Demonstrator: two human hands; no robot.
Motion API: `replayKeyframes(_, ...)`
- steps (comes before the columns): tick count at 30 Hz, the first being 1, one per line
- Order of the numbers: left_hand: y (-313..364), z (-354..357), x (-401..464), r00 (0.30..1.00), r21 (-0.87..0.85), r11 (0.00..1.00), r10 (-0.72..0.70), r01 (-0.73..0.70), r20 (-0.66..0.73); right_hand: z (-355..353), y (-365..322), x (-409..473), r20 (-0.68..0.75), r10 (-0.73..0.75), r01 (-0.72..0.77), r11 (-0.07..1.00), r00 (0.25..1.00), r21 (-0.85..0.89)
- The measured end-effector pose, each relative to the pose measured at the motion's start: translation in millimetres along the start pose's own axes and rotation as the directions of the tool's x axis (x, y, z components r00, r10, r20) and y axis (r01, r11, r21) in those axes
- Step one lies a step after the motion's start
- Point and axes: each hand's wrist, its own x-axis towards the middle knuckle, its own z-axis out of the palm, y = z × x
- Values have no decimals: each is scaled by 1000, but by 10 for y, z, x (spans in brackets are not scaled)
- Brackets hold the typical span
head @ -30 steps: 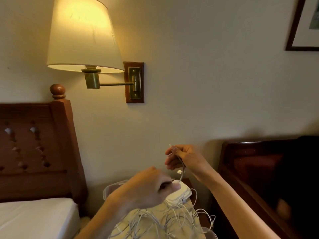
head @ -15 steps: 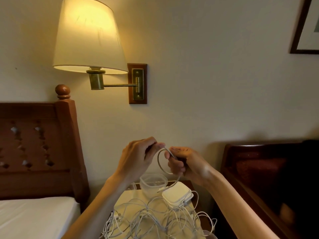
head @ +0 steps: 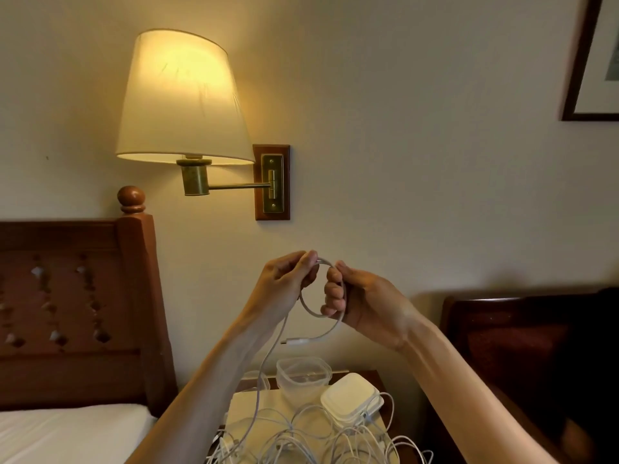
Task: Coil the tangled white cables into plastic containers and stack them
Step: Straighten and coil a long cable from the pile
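Note:
Both hands are raised in front of the wall, holding one white cable (head: 306, 304) bent into a small loop. My left hand (head: 288, 279) pinches the top of the loop between thumb and fingers. My right hand (head: 351, 296) grips the loop's right side with curled fingers. The cable's plug end (head: 296, 341) sticks out below the right hand, and its long tail drops down to a tangled pile of white cables (head: 301, 433) on the nightstand. A clear plastic container (head: 303, 375) stands behind the pile, beside a stack of white lids (head: 351, 398).
The wooden nightstand (head: 375, 376) sits between a bed with a wooden headboard (head: 77, 313) at left and a dark wooden chair (head: 522, 346) at right. A lit wall lamp (head: 182, 102) hangs above. A picture frame (head: 593, 61) is at upper right.
My left hand rose from the nightstand pile to meet my right hand, drawing the cable up into a loop. The view shifted, bringing the container and lids into sight.

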Motion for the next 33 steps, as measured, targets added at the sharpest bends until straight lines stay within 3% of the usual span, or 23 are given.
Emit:
replayKeyframes(3,1,53,39,999,-113,993,-24,27,28,77,74,32,-12,-73,74,984,997,165)
replayKeyframes(6,-31,72,48,1000,-18,1000,6,-7,-21,103,114,49,-46,-102,111,958,994,264)
replayKeyframes(9,-94,-21,20,997,115,990,80,-80,11,44,60,18,-91,-88,103,979,992,176)
replayKeyframes(15,-661,-443,-267,976,218,975,-97,53,196,-156,-392,-140,-133,-60,79,987,989,142)
replayKeyframes(18,-804,-593,-421,980,255,964,-114,70,161,-296,-460,-202,-155,-28,49,989,988,137)
replayKeyframes(21,-640,-604,-410,994,226,969,-105,99,17,-321,-416,-208,-158,-22,34,997,987,73)
replayKeyframes(23,-422,-509,-369,999,425,905,-22,4,36,-250,-362,-188,-158,-58,62,998,986,17)
replayKeyframes(25,-151,-316,-399,970,618,769,17,-167,241,-157,-300,-144,-146,-117,111,993,982,-50)
replayKeyframes(28,182,-57,-471,892,623,680,102,-386,441,-49,-183,-78,-163,-239,179,931,957,-318)
replayKeyframes(31,385,17,-458,854,594,641,202,-485,480,20,-85,-79,-158,-285,173,850,946,-498)
replayKeyframes(33,423,1,-446,837,640,554,234,-533,495,34,-92,-106,-158,-294,167,826,943,-539)
